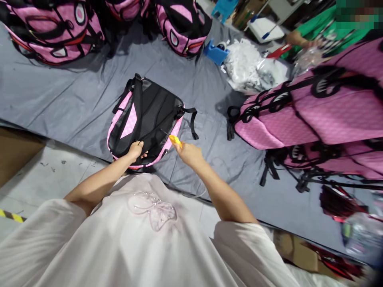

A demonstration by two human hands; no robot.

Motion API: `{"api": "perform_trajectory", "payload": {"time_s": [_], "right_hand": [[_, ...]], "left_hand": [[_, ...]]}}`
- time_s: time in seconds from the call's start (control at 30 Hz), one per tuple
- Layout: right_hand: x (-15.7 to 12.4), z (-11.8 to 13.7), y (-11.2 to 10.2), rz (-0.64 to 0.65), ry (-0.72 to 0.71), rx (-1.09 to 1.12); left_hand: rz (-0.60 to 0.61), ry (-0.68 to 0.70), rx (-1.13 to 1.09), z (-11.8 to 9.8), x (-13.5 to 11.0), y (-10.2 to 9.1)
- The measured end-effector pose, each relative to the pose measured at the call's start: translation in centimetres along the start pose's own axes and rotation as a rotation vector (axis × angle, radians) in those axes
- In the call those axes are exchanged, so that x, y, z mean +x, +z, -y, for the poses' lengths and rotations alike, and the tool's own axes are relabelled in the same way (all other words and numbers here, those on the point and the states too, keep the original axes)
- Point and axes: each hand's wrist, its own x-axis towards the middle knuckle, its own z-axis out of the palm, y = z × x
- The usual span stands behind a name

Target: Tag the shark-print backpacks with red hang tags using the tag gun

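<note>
Grey cloth covers the tabletop [74, 103], where a pink-and-black fabric backpack [146, 115] lies straps-up at the near edge. The left hand [136, 150] has its fingers clamped on the bag's bottom rim. The right hand [188, 153] has its fingers closed round small yellow-handled snips [175, 139], tip at the back panel. Thread trimming seems to be in hand; the next cut calls for a steadied bag.

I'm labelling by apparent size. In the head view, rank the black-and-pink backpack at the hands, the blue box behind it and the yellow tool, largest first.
1. backpack, held by the left hand
2. blue box, farther from the camera, so it looks smaller than it is
3. yellow tool, in the right hand
</note>
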Motion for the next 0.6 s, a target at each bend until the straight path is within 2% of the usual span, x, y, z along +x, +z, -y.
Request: {"api": "perform_trajectory", "payload": {"time_s": [0.1,0.23,0.33,0.37,0.43,0.5,0.53,0.6], "right_hand": [[-0.1,0.3,-0.2,0.038,0.007,-0.003],[0.0,-0.1,-1.0,-0.09,0.183,0.023],[-0.4,-0.4,-1.9,-0.082,0.187,0.057],[-0.7,-0.5,-2.2,-0.109,0.217,0.061],[-1.7,-0.8,-2.7,-0.171,0.29,0.066],[-2.7,-1.1,-2.9,-0.108,0.261,0.083],[-3.0,-1.1,-2.9,-0.057,0.233,0.09],[-3.3,-0.7,-2.9,-0.051,0.262,0.083]], "left_hand": [[0.019,0.0,0.004,0.1,0.4,-0.2],[0.042,0.006,0.044,0.0,0.8,-0.6],[0.058,0.033,0.11,-0.1,-0.1,-0.7],[0.056,0.105,0.178,-0.1,-0.8,-0.7],[0.013,0.365,0.451,0.0,-2.3,-0.3],[-0.04,0.634,0.823,0.2,-3.6,0.3],[-0.057,0.704,0.98,0.2,-4.1,0.7],[-0.048,0.693,1.157,0.2,-4.4,1.6]]}}
